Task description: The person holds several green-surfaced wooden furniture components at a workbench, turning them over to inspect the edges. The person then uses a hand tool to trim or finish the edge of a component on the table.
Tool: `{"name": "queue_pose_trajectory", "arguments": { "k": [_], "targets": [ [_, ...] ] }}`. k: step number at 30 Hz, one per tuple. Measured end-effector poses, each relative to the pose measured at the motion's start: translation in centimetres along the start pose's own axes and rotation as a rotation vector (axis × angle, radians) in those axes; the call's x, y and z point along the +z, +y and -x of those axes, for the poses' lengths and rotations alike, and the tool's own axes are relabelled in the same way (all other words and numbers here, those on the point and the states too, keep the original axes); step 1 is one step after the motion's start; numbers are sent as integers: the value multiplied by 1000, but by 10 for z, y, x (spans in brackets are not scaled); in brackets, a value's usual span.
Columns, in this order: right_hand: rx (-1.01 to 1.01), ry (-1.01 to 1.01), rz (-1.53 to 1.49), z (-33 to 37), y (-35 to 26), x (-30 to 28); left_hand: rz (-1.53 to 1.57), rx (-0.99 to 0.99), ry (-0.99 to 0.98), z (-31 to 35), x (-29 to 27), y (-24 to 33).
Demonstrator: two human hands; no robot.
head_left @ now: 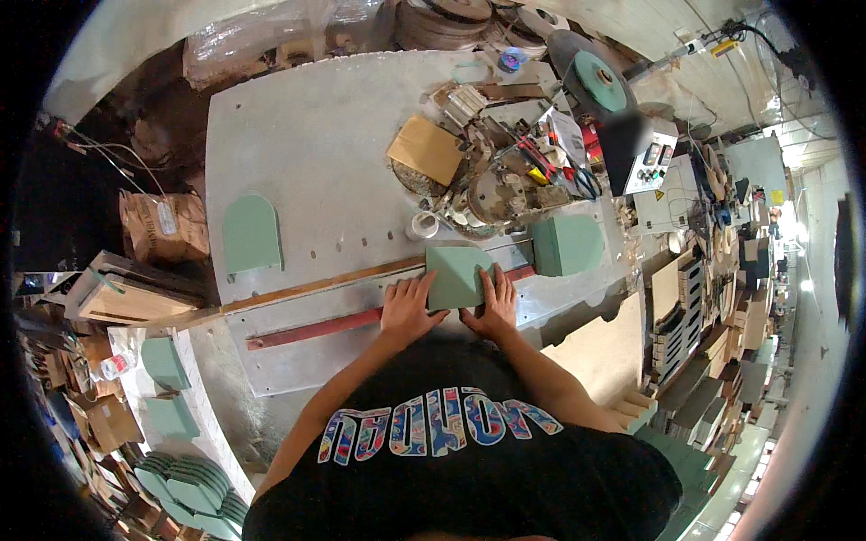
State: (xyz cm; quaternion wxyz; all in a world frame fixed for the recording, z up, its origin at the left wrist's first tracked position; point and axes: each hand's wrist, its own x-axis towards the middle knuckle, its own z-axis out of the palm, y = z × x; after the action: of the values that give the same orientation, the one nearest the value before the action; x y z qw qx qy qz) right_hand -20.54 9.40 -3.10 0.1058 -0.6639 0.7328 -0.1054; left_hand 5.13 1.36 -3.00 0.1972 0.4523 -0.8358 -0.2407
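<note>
A pale green board (456,276) with a rounded corner lies in front of me at the table's near side. My left hand (409,307) grips its left edge, with the thumb at the near corner. At the opposite edge, my right hand (494,308) holds the board with fingers along its side. Just right of the hands stands a thick stack of similar green boards (568,245). A single green board (252,234) with a rounded end rests at the far left. Beyond the held board are a small white cup (422,225) and a dusty metal machine (492,197).
A wooden strip (329,286) and a red bar (311,330) cross the grey table (298,135). Behind the machine lie tools, including scissors (586,184), beside a control box (651,162). More green boards (194,487) are piled at lower left; a tan sheet (603,353) sits at right.
</note>
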Motion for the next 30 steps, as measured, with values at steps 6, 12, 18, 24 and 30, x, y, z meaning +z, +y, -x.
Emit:
{"name": "queue_pose_trajectory", "arguments": {
  "k": [6,12,18,24,30],
  "targets": [
    [-24,22,-54,1,5,-6,-98,-32,-7,1,8,5],
    [-33,48,-106,1,3,-8,-107,-166,-81,-1,11,10],
    [-108,97,-124,3,27,-2,-181,-212,-127,-11,12,27],
    [-149,123,-169,2,51,-5,-202,-297,-107,-14,21,49],
    [-168,146,-170,4,65,-3,-245,-427,-97,-9,25,69]
  ]
}}
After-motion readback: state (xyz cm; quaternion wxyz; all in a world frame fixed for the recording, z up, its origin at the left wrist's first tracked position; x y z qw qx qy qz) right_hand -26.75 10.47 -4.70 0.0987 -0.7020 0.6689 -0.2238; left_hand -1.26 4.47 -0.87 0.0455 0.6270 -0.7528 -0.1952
